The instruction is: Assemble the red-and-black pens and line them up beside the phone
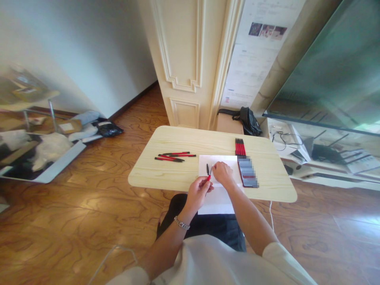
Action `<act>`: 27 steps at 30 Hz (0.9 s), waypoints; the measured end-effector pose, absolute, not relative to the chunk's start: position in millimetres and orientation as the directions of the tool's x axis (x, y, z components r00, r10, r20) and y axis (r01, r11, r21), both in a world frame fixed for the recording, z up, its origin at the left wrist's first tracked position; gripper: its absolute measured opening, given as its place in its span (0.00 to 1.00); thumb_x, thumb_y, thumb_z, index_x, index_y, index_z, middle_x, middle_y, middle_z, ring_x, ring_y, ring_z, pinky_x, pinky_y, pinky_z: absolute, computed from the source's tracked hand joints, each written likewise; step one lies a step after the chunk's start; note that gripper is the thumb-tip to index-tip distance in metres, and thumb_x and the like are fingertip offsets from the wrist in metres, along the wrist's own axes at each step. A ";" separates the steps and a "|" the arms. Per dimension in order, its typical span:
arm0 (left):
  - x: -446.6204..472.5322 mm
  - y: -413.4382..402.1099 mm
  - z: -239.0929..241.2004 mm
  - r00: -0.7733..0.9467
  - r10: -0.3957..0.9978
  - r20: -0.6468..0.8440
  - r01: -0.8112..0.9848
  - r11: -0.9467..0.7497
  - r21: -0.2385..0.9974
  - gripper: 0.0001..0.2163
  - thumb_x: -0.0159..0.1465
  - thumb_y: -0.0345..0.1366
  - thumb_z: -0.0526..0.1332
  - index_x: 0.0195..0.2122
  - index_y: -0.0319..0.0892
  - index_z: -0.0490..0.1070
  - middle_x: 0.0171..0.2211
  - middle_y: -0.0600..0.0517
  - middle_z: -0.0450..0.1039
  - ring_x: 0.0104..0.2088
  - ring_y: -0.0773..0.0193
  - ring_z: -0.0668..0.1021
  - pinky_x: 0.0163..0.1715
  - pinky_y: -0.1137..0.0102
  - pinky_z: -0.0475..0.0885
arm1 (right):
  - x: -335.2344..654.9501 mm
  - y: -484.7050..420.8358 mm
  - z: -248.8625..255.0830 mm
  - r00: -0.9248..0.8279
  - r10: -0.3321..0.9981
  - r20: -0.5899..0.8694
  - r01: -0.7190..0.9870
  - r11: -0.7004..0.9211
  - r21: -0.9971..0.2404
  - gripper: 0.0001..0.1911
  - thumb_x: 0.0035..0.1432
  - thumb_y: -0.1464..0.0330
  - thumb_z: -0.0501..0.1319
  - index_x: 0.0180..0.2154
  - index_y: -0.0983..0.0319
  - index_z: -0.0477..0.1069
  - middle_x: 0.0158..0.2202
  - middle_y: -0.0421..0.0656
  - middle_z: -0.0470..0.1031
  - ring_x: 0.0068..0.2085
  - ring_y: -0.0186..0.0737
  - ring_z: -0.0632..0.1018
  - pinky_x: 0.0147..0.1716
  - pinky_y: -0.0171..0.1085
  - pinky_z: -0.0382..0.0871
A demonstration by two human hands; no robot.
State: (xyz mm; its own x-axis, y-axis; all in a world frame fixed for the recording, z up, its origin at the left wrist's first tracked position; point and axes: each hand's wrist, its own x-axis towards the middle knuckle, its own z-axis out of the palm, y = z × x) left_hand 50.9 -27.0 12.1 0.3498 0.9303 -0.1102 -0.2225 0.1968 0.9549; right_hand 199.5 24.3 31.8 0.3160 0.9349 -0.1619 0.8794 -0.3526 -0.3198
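My left hand (199, 192) is closed round the red barrel of a pen (209, 178), from which a thin refill sticks out at the top. Just beyond, my right hand (223, 173) has its fingers pinched together close to the refill's tip; whatever lies between them is too small to make out. A black pen piece (208, 169) rests on the white paper (218, 204) beside the refill. Several red and black pens (172, 159) lie loosely on the table to the left. To the right, several more pens (240, 147) are lined up side by side.
A phone (247, 172) lies right of the paper on the pale wooden table (142, 174). Behind the table are a cream panelled door (184, 51) and a black bag (249, 120). An open box (56, 158) and packages stand on the floor at left.
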 end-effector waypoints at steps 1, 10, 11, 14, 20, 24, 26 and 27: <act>50.9 -26.9 12.0 0.343 0.933 -0.109 -0.225 0.195 0.955 0.19 0.58 0.47 0.63 0.44 0.38 0.69 0.33 0.47 0.75 0.32 0.62 0.79 0.34 0.67 0.74 | 199.4 24.2 32.0 0.309 0.938 -0.160 0.887 -0.345 -0.306 0.15 0.62 0.65 0.51 0.39 0.63 0.74 0.42 0.54 0.75 0.45 0.48 0.75 0.43 0.42 0.64; 51.2 -26.5 14.8 0.363 0.926 -0.101 -0.222 0.192 0.956 0.17 0.59 0.46 0.63 0.44 0.39 0.69 0.33 0.48 0.75 0.32 0.63 0.79 0.34 0.68 0.74 | 224.7 15.2 35.1 0.266 0.962 -0.066 0.362 -0.163 -0.918 0.16 0.56 0.62 0.55 0.42 0.63 0.73 0.31 0.43 0.75 0.31 0.36 0.74 0.31 0.34 0.65; 52.1 -26.8 15.2 0.365 0.926 -0.096 -0.225 0.188 0.956 0.17 0.59 0.45 0.63 0.43 0.39 0.69 0.33 0.48 0.75 0.32 0.64 0.79 0.34 0.68 0.74 | 225.6 13.4 38.1 0.265 0.962 -0.062 0.251 -0.131 -0.959 0.17 0.56 0.61 0.56 0.42 0.63 0.74 0.31 0.42 0.75 0.30 0.35 0.73 0.28 0.33 0.64; 55.1 -28.1 16.8 0.367 0.926 -0.087 -0.224 0.179 0.958 0.17 0.59 0.45 0.63 0.43 0.39 0.69 0.34 0.48 0.75 0.32 0.64 0.78 0.34 0.68 0.74 | 223.8 7.6 49.9 0.291 0.955 -0.049 0.010 -0.055 -0.998 0.17 0.53 0.57 0.59 0.40 0.62 0.74 0.31 0.42 0.74 0.30 0.34 0.72 0.26 0.31 0.62; 56.2 -29.2 18.8 0.387 0.919 -0.073 -0.189 0.156 0.969 0.16 0.60 0.44 0.62 0.44 0.39 0.69 0.34 0.48 0.74 0.33 0.64 0.78 0.35 0.68 0.74 | 214.5 1.7 66.8 0.343 0.939 -0.026 -0.079 0.001 -0.997 0.18 0.50 0.56 0.63 0.38 0.62 0.73 0.31 0.43 0.74 0.29 0.33 0.71 0.24 0.31 0.61; 55.3 -29.2 18.9 0.382 0.921 -0.075 -0.179 0.153 0.972 0.16 0.60 0.44 0.62 0.44 0.39 0.69 0.35 0.47 0.74 0.33 0.64 0.78 0.36 0.68 0.74 | 211.3 1.8 67.0 0.334 0.942 -0.024 -0.084 0.005 -0.996 0.17 0.50 0.56 0.63 0.36 0.62 0.73 0.31 0.43 0.74 0.28 0.32 0.70 0.23 0.31 0.59; 55.4 -29.2 18.7 0.380 0.922 -0.077 -0.181 0.156 0.971 0.16 0.60 0.45 0.62 0.44 0.39 0.70 0.35 0.47 0.75 0.33 0.64 0.78 0.35 0.68 0.73 | 210.3 1.8 66.0 0.326 0.945 -0.027 -0.082 0.000 -0.997 0.17 0.50 0.56 0.63 0.36 0.62 0.74 0.30 0.42 0.74 0.27 0.32 0.69 0.22 0.31 0.59; 55.5 -29.2 18.4 0.379 0.922 -0.078 -0.183 0.157 0.970 0.17 0.60 0.45 0.62 0.44 0.39 0.70 0.34 0.47 0.75 0.32 0.64 0.78 0.35 0.68 0.73 | 209.9 1.7 65.6 0.325 0.945 -0.028 -0.075 -0.004 -0.997 0.17 0.49 0.56 0.63 0.36 0.62 0.74 0.30 0.42 0.74 0.27 0.32 0.69 0.22 0.31 0.58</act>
State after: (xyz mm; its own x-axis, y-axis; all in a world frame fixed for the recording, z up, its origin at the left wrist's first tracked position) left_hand 55.5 -29.2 18.4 0.3788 0.9222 -0.0775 -0.1834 0.1569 0.9704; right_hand 209.9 1.7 65.6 0.3246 0.9454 -0.0277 -0.0748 -0.0035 -0.9972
